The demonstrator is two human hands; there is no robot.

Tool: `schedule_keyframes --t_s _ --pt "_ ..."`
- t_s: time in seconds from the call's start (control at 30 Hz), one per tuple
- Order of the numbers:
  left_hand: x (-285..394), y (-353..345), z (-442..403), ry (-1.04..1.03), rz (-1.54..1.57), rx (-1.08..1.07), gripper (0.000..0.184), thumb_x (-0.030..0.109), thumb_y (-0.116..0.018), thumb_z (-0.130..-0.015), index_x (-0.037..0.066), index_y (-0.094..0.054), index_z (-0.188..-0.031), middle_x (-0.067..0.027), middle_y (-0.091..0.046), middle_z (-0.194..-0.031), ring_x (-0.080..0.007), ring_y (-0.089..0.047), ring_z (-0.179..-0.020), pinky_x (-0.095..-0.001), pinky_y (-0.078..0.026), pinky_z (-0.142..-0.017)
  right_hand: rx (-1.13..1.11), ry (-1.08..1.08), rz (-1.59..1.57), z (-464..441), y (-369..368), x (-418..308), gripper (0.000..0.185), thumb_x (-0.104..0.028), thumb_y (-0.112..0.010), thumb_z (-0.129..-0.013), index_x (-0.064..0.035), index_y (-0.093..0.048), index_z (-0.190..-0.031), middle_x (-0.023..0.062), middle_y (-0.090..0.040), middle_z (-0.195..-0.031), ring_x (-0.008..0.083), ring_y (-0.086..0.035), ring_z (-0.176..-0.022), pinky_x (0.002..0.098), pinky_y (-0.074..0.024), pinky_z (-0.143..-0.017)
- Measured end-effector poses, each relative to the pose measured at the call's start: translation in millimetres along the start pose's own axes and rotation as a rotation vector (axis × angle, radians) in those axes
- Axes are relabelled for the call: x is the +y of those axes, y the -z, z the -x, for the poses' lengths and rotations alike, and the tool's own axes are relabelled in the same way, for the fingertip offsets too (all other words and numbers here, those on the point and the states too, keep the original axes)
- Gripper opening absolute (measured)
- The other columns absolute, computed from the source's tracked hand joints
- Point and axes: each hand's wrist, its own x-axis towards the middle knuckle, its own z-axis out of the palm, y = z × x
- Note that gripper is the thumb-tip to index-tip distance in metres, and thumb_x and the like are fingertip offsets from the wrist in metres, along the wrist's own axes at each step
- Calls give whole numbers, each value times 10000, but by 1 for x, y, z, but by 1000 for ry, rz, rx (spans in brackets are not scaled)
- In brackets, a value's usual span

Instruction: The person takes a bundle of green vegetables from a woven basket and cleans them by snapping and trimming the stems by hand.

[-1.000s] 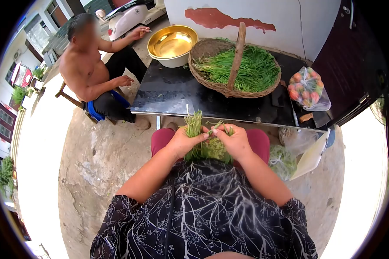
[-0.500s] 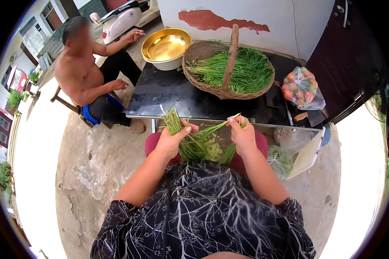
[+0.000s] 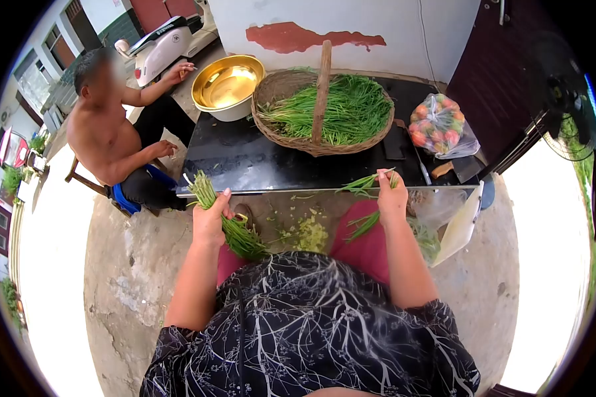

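My left hand [image 3: 210,221] is closed round a thick bunch of green stalks [image 3: 244,239], pale cut ends up and leafy ends hanging toward my lap. Out to the right, my right hand [image 3: 391,195] pinches a few thin green stems [image 3: 361,186], apart from the bunch. Both hands are in front of the near edge of the black table [image 3: 228,152]. On it stands a wicker basket [image 3: 320,147] with an upright handle, heaped with more long greens [image 3: 351,106]. Yellow-green scraps [image 3: 311,233] lie on the ground between my knees.
Left of the basket is a gold basin [image 3: 226,83] in a white one. A bag of red and orange fruit or vegetables [image 3: 438,126], a cleaver [image 3: 467,167] and a knife [image 3: 424,169] lie at the right. Another person [image 3: 112,132] sits at the left. Plastic bags [image 3: 425,238] hang below.
My hands have moved apart, the left one leftward with the bunch and the right one rightward with a few stems pulled away from it. The view has shifted slightly to the right.
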Motion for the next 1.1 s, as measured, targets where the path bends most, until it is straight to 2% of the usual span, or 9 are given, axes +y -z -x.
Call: schedule_keyframes --t_s 0.07,0.13,0.2,0.43,0.57,0.77,0.83,0.93,1.1 --pt "-4 -13 10 -5 -196 -146 156 140 -651 -769 46 -538 -717 -31 -516 -588 -114 -465 -512 -256 -398 -507 -212 -1 -66 13 -18 -11 119 -113 -534 -859 -10 -583 -892 4 -567 -808 68 -484 -751 208 -385 -727" --pt "-6 -36 24 14 -154 -244 103 101 -630 -782 12 -581 -803 -83 -623 -778 -93 -488 -565 -221 -407 -524 -408 -130 -130 30 -30 -28 121 -115 -539 -856 -14 -592 -897 3 -574 -819 66 -491 -764 213 -387 -735" --pt "-9 -49 34 50 -219 -391 153 68 -621 -793 22 -608 -938 -33 -627 -889 -58 -493 -602 -201 -413 -526 -535 -180 -140 46 -42 -46 117 -116 -543 -853 -21 -595 -898 2 -576 -818 65 -494 -763 212 -390 -733" --pt "-18 -65 47 199 -229 -424 159 48 -657 -751 5 -601 -894 -31 -603 -785 -68 -483 -565 -196 -395 -497 -746 -343 -301 81 -64 -66 118 -110 -562 -843 -10 -586 -900 8 -579 -809 74 -510 -758 209 -410 -721" --pt "-20 -61 44 180 -257 -402 146 47 -667 -742 5 -593 -861 -36 -600 -753 -74 -496 -576 -200 -395 -499 -824 -271 -335 90 -72 -59 140 -105 -585 -828 2 -578 -918 23 -596 -833 90 -539 -752 231 -432 -713" --pt "-20 -51 39 139 -149 -340 144 40 -657 -744 12 -581 -863 -41 -595 -728 -109 -549 -628 -223 -407 -520 -878 -270 -114 83 -71 -39 122 -121 -619 -800 -14 -599 -855 -2 -588 -767 64 -506 -705 211 -412 -647" --pt "-20 -47 37 131 -148 -324 135 41 -650 -747 17 -576 -857 -46 -597 -729 -122 -569 -661 -232 -413 -532 -955 -300 126 79 -66 -50 129 -129 -628 -792 -22 -603 -859 -12 -581 -758 61 -487 -682 212 -400 -623" --pt "-19 -47 38 134 -121 -332 116 41 -635 -761 7 -586 -860 -46 -607 -726 -100 -558 -643 -213 -407 -538 -989 -306 214 75 -63 -45 134 -129 -623 -792 -39 -595 -888 -1 -592 -803 61 -528 -707 206 -424 -635" --pt "-19 -48 40 152 -116 -324 121 43 -636 -762 7 -583 -864 -47 -607 -725 -99 -555 -639 -211 -403 -539 -938 -245 -59 82 -67 -46 136 -95 -612 -794 -15 -595 -902 19 -602 -828 79 -547 -773 219 -437 -705"
